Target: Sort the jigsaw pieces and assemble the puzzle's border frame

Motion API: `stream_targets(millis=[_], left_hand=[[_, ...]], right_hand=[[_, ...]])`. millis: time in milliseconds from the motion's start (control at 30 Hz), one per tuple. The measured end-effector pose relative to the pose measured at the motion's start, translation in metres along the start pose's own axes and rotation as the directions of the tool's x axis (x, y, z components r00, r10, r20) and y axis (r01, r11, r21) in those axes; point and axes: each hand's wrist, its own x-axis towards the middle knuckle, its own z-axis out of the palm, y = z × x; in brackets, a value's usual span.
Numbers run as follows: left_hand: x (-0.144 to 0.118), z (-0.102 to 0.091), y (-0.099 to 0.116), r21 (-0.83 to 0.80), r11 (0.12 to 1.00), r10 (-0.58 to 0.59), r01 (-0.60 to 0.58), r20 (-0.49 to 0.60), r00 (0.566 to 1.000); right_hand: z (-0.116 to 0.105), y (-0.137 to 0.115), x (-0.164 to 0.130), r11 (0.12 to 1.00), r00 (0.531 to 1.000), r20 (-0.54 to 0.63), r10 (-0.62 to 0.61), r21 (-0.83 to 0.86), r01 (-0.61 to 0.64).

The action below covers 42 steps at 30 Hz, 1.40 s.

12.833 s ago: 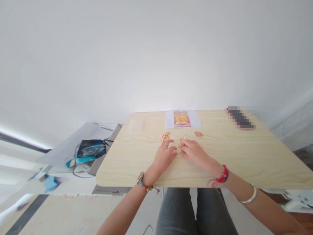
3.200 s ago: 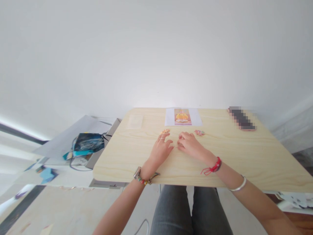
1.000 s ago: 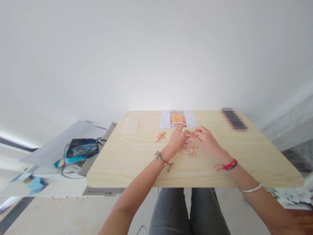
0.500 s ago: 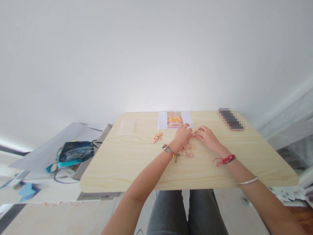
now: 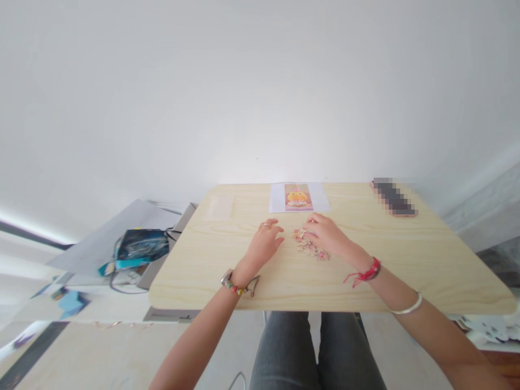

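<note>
Small jigsaw puzzle pieces [image 5: 312, 249], pale with pink, yellow and white marks, lie in a loose pile near the middle of the table. My right hand [image 5: 327, 235] is at the pile's upper right edge, its fingers curled onto some of the pieces; the fingertips are partly hidden. To the left of the pile, my left hand [image 5: 265, 244] hovers low over the table with its fingers apart and nothing in them. The smaller heap of orange pieces is hidden from view, perhaps under this hand. Behind both hands lies a printed sheet [image 5: 299, 197] with an orange-yellow cartoon figure.
The light wooden table [image 5: 195, 254] stands against a white wall. A phone [image 5: 394, 198] lies at the back right, and a thin translucent sheet [image 5: 221, 207] at the back left. Left of the table, a bag [image 5: 142, 246] and a cable lie on a lower surface.
My left hand has moved left, away from the right hand, opening up. The right hand has come nearer to me, onto the pile. The view has shifted slightly; the orange heap has gone from sight.
</note>
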Motion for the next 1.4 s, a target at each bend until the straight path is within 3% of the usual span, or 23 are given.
stream_targets(millis=[133, 400, 733, 1167, 1300, 1400], left_hand=[[-0.001, 0.01, 0.009, 0.025, 1.0, -0.005, 0.006, -0.03, 1.0], [0.012, 0.027, 0.033, 0.083, 0.992, -0.088, 0.097, -0.115, 0.99], [0.012, 0.02, 0.03, 0.041, 0.997, -0.056, 0.061, -0.1, 0.993], [0.003, 0.008, 0.045, 0.029, 0.983, 0.183, -0.18, -0.194, 0.964], [0.007, 0.008, 0.049, 0.02, 0.983, 0.184, -0.183, -0.174, 0.967], [0.025, 0.01, 0.058, 0.037, 0.979, 0.203, -0.2, -0.123, 0.971]], right_hand=[[0.012, 0.0, 0.022, 0.998, 0.996, 0.077, 0.049, -0.03, -0.046], [0.02, 0.011, 0.031, 0.998, 0.988, 0.152, -0.035, -0.037, 0.041], [0.01, 0.007, 0.023, 0.995, 0.99, 0.099, -0.098, 0.035, 0.095], [-0.003, -0.005, -0.014, 0.997, 0.991, -0.107, -0.076, 0.023, 0.078], [0.0, 0.001, -0.019, 0.997, 0.988, -0.147, -0.053, 0.04, 0.059], [-0.002, 0.017, -0.024, 0.998, 0.983, -0.184, -0.019, 0.062, 0.031]])
